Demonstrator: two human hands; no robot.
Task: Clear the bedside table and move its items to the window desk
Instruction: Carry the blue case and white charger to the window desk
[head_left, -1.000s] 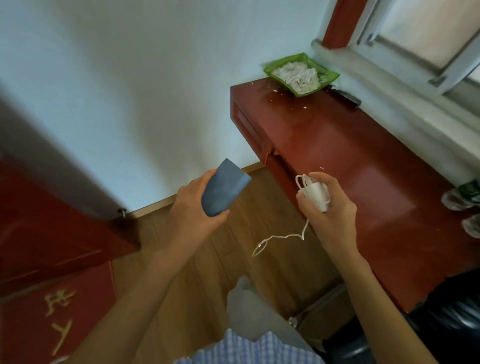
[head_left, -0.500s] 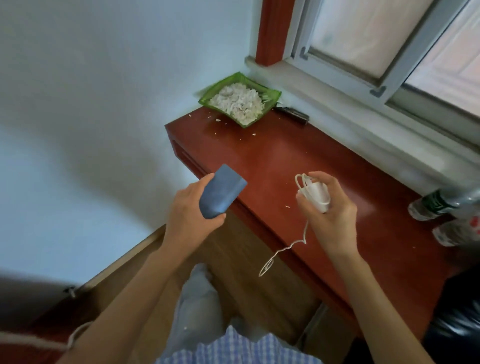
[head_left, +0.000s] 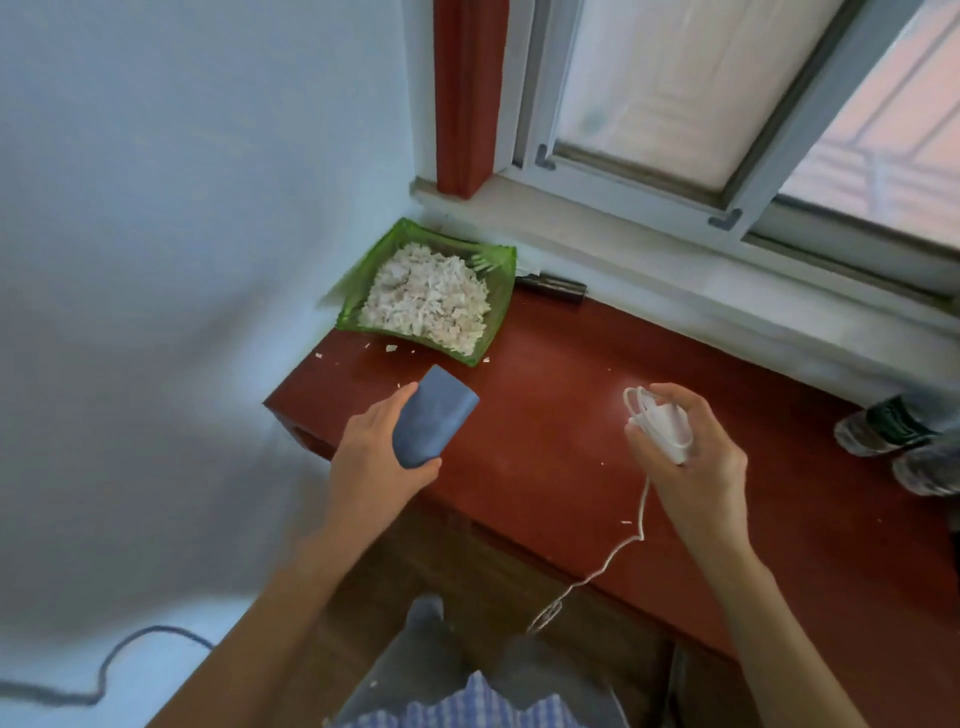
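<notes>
both hands now over desk (head_left: 571, 415), green tray (head_left: 498, 312) nearer

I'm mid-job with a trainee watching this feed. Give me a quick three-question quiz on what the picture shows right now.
1. True or false: the left hand grips a blue case.
2. What does the right hand hold? A) a bottle B) a white charger with its cable dangling C) nothing
3. Fill in: the green tray of pale shreds sits at the desk's far ____ corner, by the wall.

Key: 1 true; 2 B; 3 left.
</notes>
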